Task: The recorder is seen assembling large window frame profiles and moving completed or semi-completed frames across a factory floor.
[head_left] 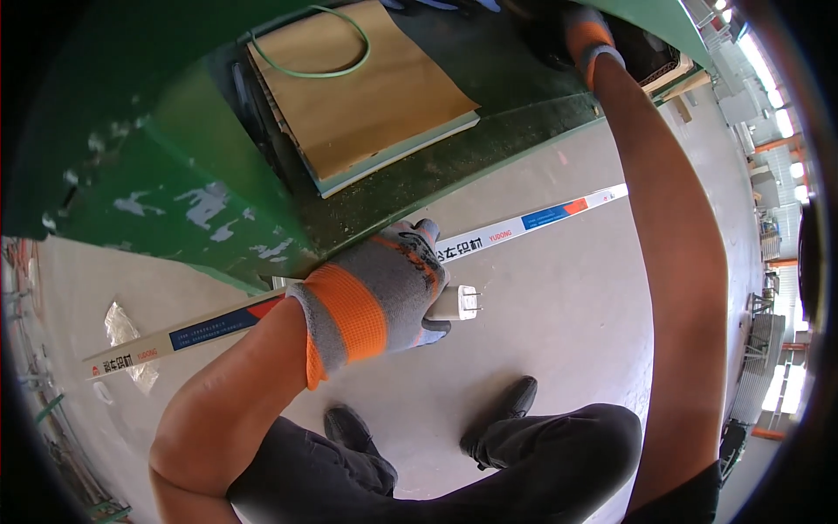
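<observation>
Left hand: the white plug adapter (456, 303) is held by the gloved left hand (375, 284), fingers closed round its body, two metal prongs pointed to the right.
Adapter position: it is held in front of the green metal shelf (532, 120), above the grey floor (567, 306).
Right hand: the gloved right hand (590, 39) is extended into the dark space at the shelf's far right; its fingers are hidden, so whether anything is gripped cannot be told.
Paper stack: a brown-topped paper stack (375, 105) is set on the shelf, with a loop of green cable (301, 75) laid across its far end.
Floor: a long printed strip (546, 217) is seen beyond the left hand, partly covered by it; crumpled clear plastic (122, 325) is seen near the strip's left end.
Feet: two dark shoes (517, 400) are planted below the adapter.
</observation>
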Demonstrator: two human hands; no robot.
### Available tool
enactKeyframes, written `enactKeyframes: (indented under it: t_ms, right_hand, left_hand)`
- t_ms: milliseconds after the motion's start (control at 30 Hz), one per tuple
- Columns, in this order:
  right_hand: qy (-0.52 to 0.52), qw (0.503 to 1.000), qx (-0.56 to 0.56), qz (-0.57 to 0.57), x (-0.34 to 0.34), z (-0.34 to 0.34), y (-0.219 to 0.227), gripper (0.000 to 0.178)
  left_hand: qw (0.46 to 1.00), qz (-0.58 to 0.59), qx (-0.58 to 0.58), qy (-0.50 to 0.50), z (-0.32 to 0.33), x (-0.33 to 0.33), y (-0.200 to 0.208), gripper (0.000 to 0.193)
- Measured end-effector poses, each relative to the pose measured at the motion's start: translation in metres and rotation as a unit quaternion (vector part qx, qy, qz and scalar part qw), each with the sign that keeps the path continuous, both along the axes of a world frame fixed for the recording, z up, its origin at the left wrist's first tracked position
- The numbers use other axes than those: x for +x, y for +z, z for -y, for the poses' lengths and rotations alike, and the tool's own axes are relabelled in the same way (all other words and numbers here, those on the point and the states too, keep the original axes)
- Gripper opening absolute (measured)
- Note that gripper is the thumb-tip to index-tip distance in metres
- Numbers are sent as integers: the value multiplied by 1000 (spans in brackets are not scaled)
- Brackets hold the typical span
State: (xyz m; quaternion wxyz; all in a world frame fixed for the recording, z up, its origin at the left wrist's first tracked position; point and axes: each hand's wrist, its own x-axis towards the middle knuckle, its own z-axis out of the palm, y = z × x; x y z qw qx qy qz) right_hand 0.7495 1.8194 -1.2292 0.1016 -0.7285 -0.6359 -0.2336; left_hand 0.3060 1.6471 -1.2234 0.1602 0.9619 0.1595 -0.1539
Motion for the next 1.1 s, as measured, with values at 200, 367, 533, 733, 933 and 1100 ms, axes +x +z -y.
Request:
enactKeyframes:
  t_ms: [200,367,533,733,933,1100]
  right_hand:
    - [-4,958,131,-255,-113,24,46,43]
    - [31,962,127,-241,-95,21,44,43]
    - [74,958,128,-245,-106,-3,31,43]
    - [109,963,113,-221,-97,-28,26,43]
    - [146,961,99,-213,-67,-17,18,43]
    - [173,959,90,-207,-54,-16,9,43]
  left_hand:
    - [999,-11,-11,33,-4,-16,16,47]
    - [1000,5,-8,19,-5,-18,11,50]
    - [1000,-23,-2,12,-3,-26,11,51]
    - [999,33,-1,16,2,-29,1,53]
    - [1000,21,-6,10,-1,-31,9,53]
    - [1000,-2,5,5,-3,-26,11,54]
